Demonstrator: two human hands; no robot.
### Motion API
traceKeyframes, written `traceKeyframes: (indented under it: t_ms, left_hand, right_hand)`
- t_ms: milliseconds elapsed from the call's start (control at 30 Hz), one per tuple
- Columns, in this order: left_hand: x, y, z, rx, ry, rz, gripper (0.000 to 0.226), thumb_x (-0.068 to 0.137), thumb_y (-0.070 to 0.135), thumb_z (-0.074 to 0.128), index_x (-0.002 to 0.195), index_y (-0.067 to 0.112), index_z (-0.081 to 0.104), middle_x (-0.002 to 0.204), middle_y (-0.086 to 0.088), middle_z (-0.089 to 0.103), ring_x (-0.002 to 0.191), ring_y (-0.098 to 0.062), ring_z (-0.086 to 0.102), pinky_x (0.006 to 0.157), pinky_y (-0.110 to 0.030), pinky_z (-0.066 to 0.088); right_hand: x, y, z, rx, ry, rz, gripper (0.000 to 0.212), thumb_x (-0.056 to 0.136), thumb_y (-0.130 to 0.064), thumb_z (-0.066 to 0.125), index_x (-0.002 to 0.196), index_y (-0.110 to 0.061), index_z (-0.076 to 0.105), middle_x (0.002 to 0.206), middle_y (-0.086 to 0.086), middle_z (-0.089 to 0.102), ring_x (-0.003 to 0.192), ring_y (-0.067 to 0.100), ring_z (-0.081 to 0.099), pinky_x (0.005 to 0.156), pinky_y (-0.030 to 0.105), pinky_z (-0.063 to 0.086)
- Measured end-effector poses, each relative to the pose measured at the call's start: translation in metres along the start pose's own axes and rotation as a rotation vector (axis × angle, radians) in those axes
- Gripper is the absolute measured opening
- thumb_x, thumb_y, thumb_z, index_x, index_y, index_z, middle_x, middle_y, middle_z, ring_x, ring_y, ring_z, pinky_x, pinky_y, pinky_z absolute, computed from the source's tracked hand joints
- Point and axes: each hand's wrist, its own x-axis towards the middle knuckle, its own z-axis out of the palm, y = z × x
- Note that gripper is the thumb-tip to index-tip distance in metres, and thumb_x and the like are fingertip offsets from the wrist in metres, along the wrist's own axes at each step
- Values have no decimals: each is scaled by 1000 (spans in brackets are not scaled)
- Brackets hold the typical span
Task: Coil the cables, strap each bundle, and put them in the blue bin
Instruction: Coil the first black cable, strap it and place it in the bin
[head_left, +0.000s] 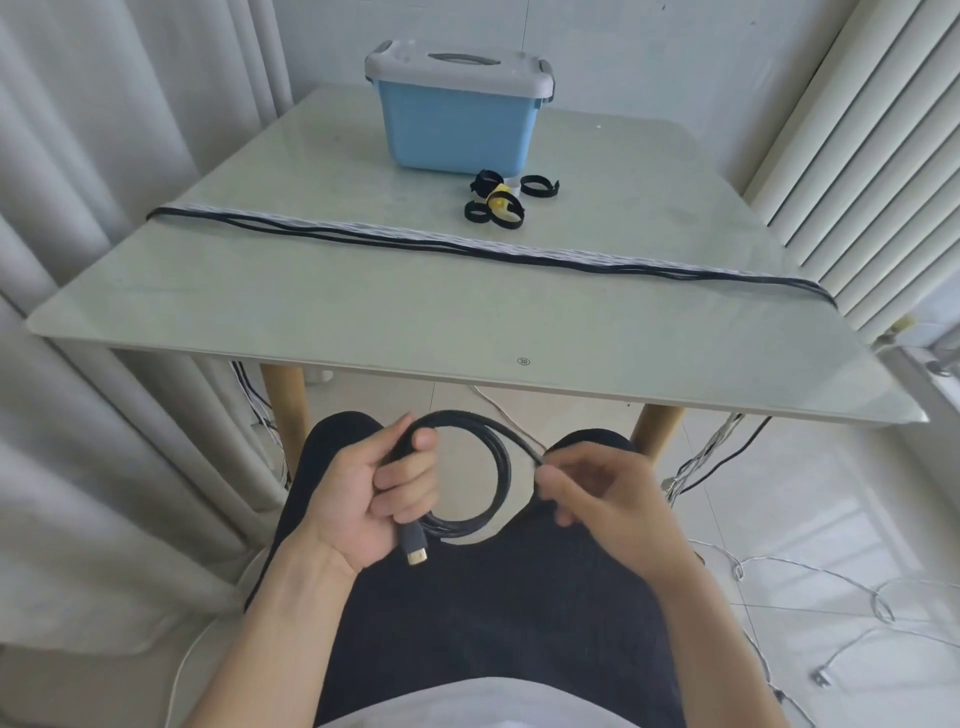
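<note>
**A:** What are the hands doing?

**B:** The left hand (384, 499) has its grip clamped on a coiled black cable (498, 467), fingers and thumb curled round the nine o'clock side of the loop. The cable's gold-tipped plug (415, 545) sticks out below the palm, toward six o'clock. The right hand (602, 493) pinches the free run of the same cable at the loop's three o'clock side, fingertips closed together on it.

**A:** Where is the coil?

**B:** Held in the air above the person's lap, in front of the near edge of the tabletop (363, 301), not touching it.

**A:** And on the tabletop?

**B:** Several long cables (467, 249), black and pale braided ones, lie stretched side by side from the nine o'clock edge to the three o'clock edge, ends dropping over both sides. Beyond them, toward twelve o'clock, sits a small cluster of straps (498, 202), mostly black loops with one yellow, just in front of the blue bin (452, 130). The bin's white lid (457, 70) is on.

**A:** Anything else?

**B:** Pale wires (810, 577) trail over the floor at four o'clock, and curtains (104, 208) hang at the nine o'clock side.
</note>
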Motion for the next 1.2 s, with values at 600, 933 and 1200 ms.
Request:
traceKeyframes:
  t_ms: [600,933,1200]
  left_hand:
    - [21,-25,10,-316,310,247,18,105,20,38,92,12,48,76,5,47,60,-10,47,75,-28,45]
    - [22,-36,38,-254,378,398,25,107,19,38,85,10,48,73,0,48,61,-13,46,78,-35,52]
    - [18,-30,40,-121,433,284,27,107,19,38,82,11,45,69,-2,44,58,-16,46,77,-34,47]
  right_hand:
    - [-21,3,10,-755,-199,47,29,100,-23,46,80,-16,65,73,-9,65,72,13,58,70,27,48]
    - [-28,-15,40,-1041,-470,12,31,105,-27,36,78,-20,48,82,5,59,80,35,53,72,41,46]
    - [-26,-4,42,-887,-466,31,49,96,-47,26,75,-10,50,72,7,59,66,30,50,58,37,37]
